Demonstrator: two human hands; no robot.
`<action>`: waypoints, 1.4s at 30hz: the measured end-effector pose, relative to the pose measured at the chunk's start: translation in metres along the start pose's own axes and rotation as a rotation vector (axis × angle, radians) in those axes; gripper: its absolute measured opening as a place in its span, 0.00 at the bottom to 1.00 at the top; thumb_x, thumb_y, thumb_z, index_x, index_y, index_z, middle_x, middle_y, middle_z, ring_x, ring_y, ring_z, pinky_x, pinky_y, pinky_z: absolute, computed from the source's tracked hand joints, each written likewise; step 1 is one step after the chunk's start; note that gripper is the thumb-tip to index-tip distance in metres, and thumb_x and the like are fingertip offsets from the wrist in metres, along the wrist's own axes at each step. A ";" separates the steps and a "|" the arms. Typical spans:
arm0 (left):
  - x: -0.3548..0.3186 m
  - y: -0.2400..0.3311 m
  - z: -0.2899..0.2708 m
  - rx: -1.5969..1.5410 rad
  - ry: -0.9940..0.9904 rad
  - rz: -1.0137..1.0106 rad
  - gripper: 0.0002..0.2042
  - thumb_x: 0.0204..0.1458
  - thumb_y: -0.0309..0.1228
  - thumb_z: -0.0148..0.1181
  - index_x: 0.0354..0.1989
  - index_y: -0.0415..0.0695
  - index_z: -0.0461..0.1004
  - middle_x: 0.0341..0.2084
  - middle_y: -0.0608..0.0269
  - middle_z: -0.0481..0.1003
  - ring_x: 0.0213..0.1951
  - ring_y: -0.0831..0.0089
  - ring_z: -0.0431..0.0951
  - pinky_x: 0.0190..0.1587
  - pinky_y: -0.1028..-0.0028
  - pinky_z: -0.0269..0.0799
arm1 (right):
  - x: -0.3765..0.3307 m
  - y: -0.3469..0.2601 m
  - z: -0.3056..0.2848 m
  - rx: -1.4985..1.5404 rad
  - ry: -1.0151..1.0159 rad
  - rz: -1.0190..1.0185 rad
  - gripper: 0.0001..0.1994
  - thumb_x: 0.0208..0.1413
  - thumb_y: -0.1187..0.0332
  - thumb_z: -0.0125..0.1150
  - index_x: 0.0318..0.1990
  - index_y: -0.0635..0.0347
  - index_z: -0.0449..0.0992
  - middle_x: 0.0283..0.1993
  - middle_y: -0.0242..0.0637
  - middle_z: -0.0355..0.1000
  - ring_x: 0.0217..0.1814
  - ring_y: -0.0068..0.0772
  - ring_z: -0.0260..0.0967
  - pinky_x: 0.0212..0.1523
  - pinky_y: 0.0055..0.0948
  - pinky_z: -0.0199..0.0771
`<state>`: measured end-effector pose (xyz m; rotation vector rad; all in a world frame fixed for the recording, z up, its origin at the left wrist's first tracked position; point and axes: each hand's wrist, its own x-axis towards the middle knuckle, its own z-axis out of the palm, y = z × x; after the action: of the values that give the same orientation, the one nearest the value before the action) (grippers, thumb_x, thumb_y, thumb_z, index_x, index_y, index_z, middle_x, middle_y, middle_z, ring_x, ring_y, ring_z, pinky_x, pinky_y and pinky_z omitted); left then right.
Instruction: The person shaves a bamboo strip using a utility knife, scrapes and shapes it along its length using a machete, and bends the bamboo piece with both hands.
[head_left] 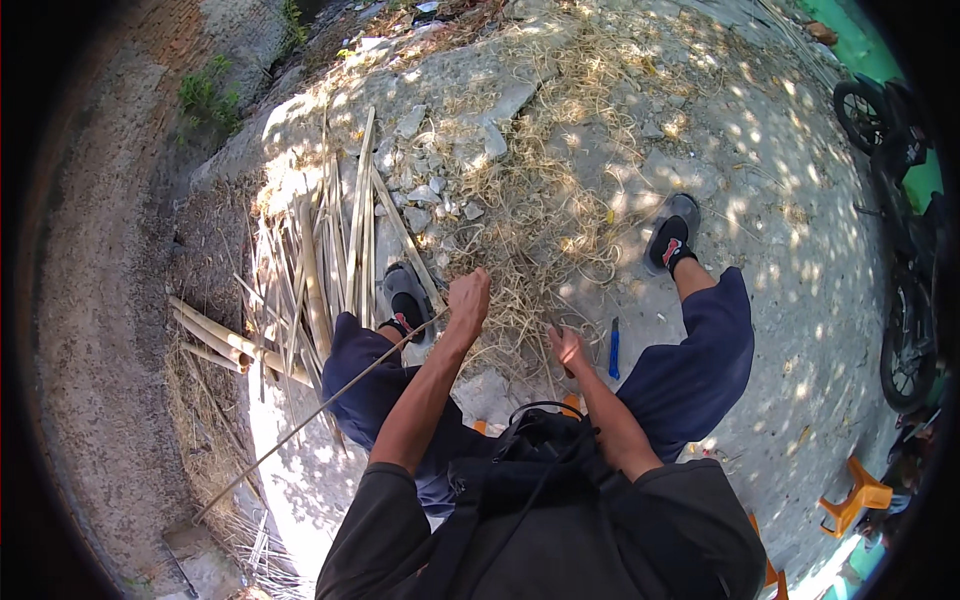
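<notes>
A long, thin bamboo strip [318,408] slants from my left hand [468,303] down across my left thigh to the lower left. The fingers of that hand are closed around its upper end. Lower and to the right, my right hand [568,348] is closed in front of my lap. What it grips, if anything, is too small and hidden to name. A blue knife-like tool [614,348] lies on the ground just right of this hand. Curly pale shavings [530,240] cover the ground beyond both hands.
Split bamboo strips [357,220] are heaped on the left, beside thicker bamboo poles [240,340]. Broken stones [425,195] lie past my left shoe [405,300]. A motorbike [900,250] stands at the far right, with an orange plastic stool [856,497] nearer.
</notes>
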<state>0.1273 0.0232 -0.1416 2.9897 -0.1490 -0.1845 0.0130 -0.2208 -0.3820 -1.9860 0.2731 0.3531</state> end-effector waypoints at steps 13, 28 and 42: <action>-0.026 -0.036 0.012 -0.016 0.017 -0.100 0.08 0.57 0.25 0.52 0.32 0.35 0.78 0.26 0.39 0.81 0.30 0.46 0.85 0.30 0.54 0.80 | -0.024 -0.138 0.007 0.000 -0.009 -0.042 0.26 0.66 0.46 0.56 0.40 0.68 0.76 0.30 0.59 0.75 0.38 0.63 0.76 0.39 0.50 0.72; -0.036 -0.039 0.049 0.053 -0.092 -0.114 0.07 0.57 0.25 0.56 0.35 0.36 0.79 0.27 0.43 0.82 0.31 0.49 0.86 0.30 0.55 0.81 | 0.008 -0.070 0.014 0.111 -0.174 0.211 0.25 0.67 0.44 0.56 0.39 0.62 0.78 0.27 0.43 0.76 0.28 0.45 0.75 0.32 0.41 0.75; -0.031 -0.048 0.010 0.109 0.083 -0.143 0.04 0.59 0.25 0.54 0.37 0.39 0.75 0.28 0.45 0.82 0.31 0.48 0.86 0.30 0.55 0.80 | -0.005 -0.087 0.001 0.318 -0.024 0.371 0.23 0.69 0.48 0.59 0.28 0.56 0.72 0.18 0.27 0.64 0.15 0.21 0.61 0.18 0.31 0.60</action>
<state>0.0999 0.0722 -0.1550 3.1115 0.0655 -0.0693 0.0379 -0.1833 -0.3075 -1.6134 0.6453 0.5336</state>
